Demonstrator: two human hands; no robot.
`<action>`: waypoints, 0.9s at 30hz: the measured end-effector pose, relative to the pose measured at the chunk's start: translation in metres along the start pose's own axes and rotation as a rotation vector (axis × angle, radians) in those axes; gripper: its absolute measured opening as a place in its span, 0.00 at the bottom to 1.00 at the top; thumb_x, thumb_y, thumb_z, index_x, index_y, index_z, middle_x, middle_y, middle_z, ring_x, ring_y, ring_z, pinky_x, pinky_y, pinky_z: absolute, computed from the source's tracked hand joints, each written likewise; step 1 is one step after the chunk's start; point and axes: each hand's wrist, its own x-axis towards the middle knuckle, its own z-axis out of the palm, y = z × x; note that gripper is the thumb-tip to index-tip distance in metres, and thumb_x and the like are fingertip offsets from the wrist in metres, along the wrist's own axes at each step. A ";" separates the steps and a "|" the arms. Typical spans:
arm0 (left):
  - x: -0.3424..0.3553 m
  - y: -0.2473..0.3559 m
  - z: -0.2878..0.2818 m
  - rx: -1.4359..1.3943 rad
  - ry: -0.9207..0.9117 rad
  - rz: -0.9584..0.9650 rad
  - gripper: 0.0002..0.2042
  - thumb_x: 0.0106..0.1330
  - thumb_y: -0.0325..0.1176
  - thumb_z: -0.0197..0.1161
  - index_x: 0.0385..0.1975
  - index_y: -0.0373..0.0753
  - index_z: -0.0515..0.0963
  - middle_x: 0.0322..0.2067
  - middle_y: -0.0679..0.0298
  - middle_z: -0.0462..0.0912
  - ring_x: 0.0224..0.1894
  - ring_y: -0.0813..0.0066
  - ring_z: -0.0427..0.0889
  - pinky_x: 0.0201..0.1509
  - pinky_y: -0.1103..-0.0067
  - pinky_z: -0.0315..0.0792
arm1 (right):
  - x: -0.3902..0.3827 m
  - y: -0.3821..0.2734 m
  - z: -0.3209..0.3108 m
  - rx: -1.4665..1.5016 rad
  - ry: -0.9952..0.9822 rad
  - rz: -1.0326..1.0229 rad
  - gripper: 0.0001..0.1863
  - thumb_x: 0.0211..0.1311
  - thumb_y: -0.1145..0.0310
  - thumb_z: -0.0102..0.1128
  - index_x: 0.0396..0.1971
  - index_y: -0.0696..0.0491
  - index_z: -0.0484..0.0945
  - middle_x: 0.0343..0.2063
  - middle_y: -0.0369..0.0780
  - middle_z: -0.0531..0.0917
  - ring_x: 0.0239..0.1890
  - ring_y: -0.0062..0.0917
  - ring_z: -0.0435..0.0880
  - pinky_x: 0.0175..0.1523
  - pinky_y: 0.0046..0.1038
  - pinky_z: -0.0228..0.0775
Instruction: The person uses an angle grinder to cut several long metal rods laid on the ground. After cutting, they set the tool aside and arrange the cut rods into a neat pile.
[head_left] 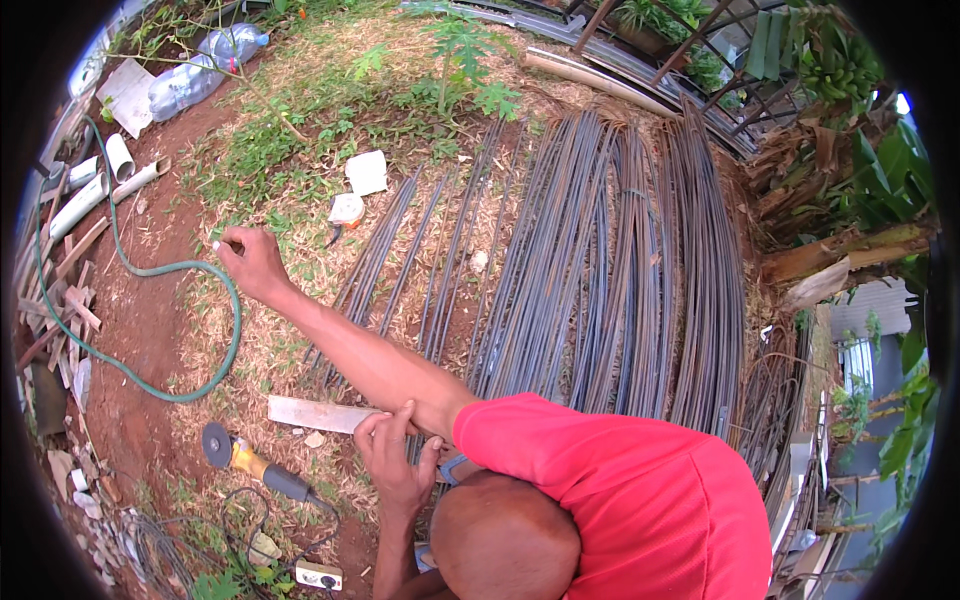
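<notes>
Neither of my hands shows. Most of the lower right is taken up by a co-worker in a red shirt [640,480], bent over the ground with the head toward me. This person's outstretched hand [255,262] pinches a small whitish piece [216,245], too small to name. The other hand [395,465] is raised by the outstretched forearm, at the end of a flat pale strip [315,413]. Just left lies a yellow and black angle grinder [252,464] with a dark disc. Long steel rods [560,240] lie side by side beyond the arm.
A tape measure [347,209] lies near a white square piece [367,172]. At left are a green hose [235,335], white pipes [80,207] and scrap wood [75,310]. A power strip [319,574] and cable lie below. Clear plastic bottles [190,85] are at upper left.
</notes>
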 end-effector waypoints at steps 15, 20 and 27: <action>-0.003 -0.018 0.038 -0.109 -0.078 -0.077 0.19 0.57 0.34 0.79 0.47 0.38 0.82 0.30 0.63 0.83 0.39 0.60 0.81 0.57 0.60 0.70 | -0.034 0.026 -0.046 -0.073 -0.026 -0.109 0.12 0.64 0.66 0.62 0.30 0.60 0.86 0.18 0.44 0.81 0.21 0.30 0.78 0.32 0.37 0.71; -0.009 -0.056 -0.018 0.015 -0.021 -0.047 0.11 0.61 0.33 0.76 0.40 0.39 0.84 0.31 0.62 0.86 0.37 0.59 0.84 0.50 0.64 0.75 | -0.040 0.000 0.019 -0.015 -0.291 -0.159 0.12 0.67 0.63 0.67 0.35 0.59 0.87 0.22 0.41 0.84 0.23 0.26 0.78 0.31 0.34 0.71; -0.136 -0.092 -0.077 0.022 0.159 -0.587 0.09 0.71 0.39 0.68 0.40 0.41 0.83 0.35 0.59 0.86 0.40 0.57 0.85 0.45 0.61 0.77 | -0.118 0.024 -0.031 -0.068 -0.528 0.098 0.21 0.73 0.61 0.67 0.48 0.66 0.85 0.40 0.52 0.90 0.44 0.40 0.88 0.55 0.39 0.80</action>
